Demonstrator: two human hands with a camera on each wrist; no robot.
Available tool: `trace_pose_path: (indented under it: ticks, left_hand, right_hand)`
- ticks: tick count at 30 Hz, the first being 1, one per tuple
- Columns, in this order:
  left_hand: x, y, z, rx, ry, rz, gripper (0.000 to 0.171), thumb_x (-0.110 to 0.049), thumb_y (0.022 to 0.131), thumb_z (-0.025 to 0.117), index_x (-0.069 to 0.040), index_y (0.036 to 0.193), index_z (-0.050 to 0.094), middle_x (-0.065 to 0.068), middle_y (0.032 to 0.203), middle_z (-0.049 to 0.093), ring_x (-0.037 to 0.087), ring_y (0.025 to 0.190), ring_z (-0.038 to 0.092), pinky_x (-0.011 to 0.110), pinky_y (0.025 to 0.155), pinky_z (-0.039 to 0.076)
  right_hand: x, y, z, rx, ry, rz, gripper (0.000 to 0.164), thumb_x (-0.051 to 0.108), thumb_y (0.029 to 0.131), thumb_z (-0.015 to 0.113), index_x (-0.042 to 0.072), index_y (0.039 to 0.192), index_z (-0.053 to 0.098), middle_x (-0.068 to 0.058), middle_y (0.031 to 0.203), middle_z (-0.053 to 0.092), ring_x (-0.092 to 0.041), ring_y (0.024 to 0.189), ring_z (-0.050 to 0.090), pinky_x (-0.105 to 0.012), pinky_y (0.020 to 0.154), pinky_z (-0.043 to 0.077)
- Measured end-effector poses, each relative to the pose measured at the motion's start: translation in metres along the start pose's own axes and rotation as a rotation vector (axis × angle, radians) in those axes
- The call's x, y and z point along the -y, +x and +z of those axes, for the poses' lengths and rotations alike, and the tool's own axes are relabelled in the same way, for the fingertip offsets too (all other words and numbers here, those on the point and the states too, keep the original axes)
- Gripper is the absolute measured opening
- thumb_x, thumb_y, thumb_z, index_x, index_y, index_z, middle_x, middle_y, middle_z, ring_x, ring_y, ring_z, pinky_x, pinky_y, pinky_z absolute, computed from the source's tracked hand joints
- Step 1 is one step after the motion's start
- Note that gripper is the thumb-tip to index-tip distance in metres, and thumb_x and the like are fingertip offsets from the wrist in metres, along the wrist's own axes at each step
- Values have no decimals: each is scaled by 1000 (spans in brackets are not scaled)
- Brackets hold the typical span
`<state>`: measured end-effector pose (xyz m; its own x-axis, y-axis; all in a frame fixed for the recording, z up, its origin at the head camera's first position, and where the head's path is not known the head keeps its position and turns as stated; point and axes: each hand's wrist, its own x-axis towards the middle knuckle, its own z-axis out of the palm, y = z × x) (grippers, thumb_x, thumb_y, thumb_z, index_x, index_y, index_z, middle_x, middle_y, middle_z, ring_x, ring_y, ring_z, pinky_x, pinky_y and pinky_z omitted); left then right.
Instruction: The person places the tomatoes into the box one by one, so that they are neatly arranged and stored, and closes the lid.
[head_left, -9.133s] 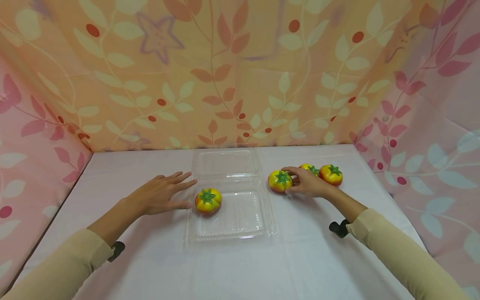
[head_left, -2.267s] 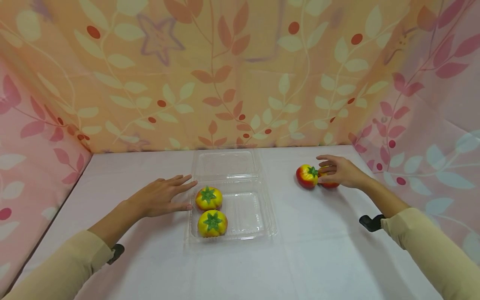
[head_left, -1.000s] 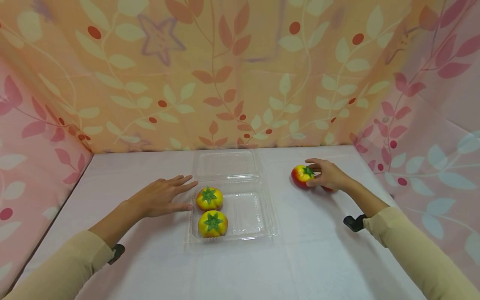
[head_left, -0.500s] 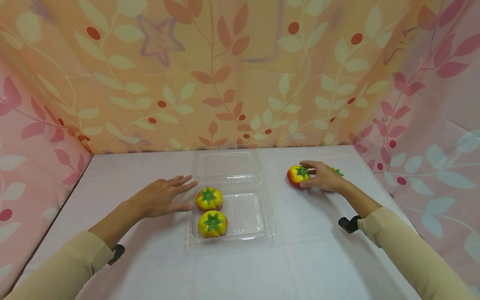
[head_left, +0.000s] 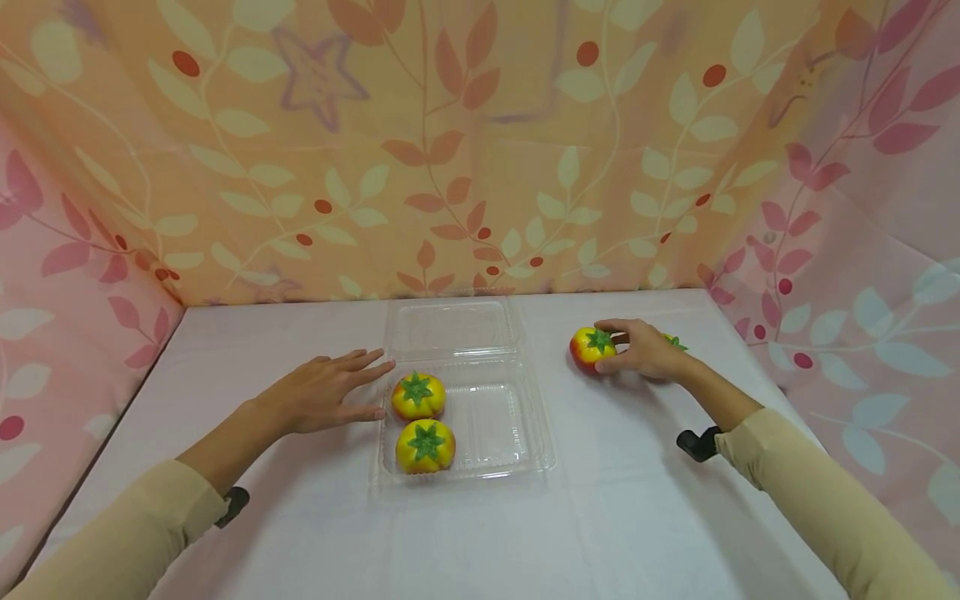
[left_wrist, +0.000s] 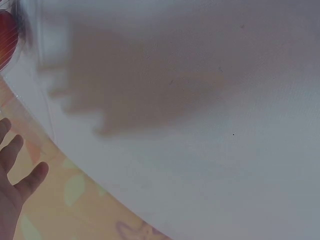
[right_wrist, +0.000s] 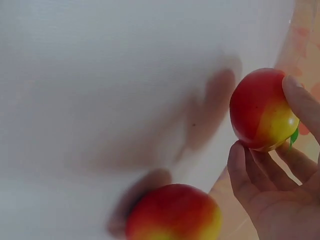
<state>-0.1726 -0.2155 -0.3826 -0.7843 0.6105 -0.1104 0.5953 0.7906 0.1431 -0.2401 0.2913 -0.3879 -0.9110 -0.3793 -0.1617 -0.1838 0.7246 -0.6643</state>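
In the head view my right hand [head_left: 641, 348] pinches a red-and-yellow tomato [head_left: 589, 350] with a green star-shaped calyx. The right wrist view has thumb and fingertips on opposite sides of this tomato [right_wrist: 262, 110], its shadow falling apart from it. Another tomato [right_wrist: 172, 215] lies on the table behind that hand, mostly hidden in the head view. Two similar tomatoes, a rear one [head_left: 418, 397] and a front one [head_left: 425, 447], sit along the left side of a clear plastic clamshell container [head_left: 542, 450]. My left hand [head_left: 318, 393], fingers spread, hovers at the container's left edge.
The container's transparent lid [head_left: 453, 327] lies folded back towards the rear of the white-covered table [head_left: 480, 542]. Patterned cloth [head_left: 465, 167] hangs behind the table and along both sides.
A second tomato has come into the container since the oldest frame. My right hand has since gone back right, gripped another tomato and shifted it slightly left. The left hand stays nearly still.
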Motion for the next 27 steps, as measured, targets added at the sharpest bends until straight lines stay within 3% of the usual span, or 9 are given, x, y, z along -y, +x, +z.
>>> trace_pose_path:
  ticks: [15, 27]
  left_hand:
    - [2, 1, 1, -8, -2, 9, 81, -70, 92, 48, -19, 154, 40, 13, 157, 38, 39, 142, 36, 63, 103, 40]
    - [2, 0, 2, -5, 3, 8, 81, -71, 92, 47, -19, 154, 39, 12, 157, 37, 38, 143, 35, 63, 103, 40]
  right_hand:
    - [43, 7, -6, -52, -45, -60, 78, 34, 79, 86, 3, 143, 52, -16, 137, 58, -36, 120, 58, -42, 89, 56]
    - [95, 8, 12, 0, -14, -207, 72, 25, 79, 86, 1, 139, 55, -16, 135, 58, -34, 116, 60, -48, 93, 54]
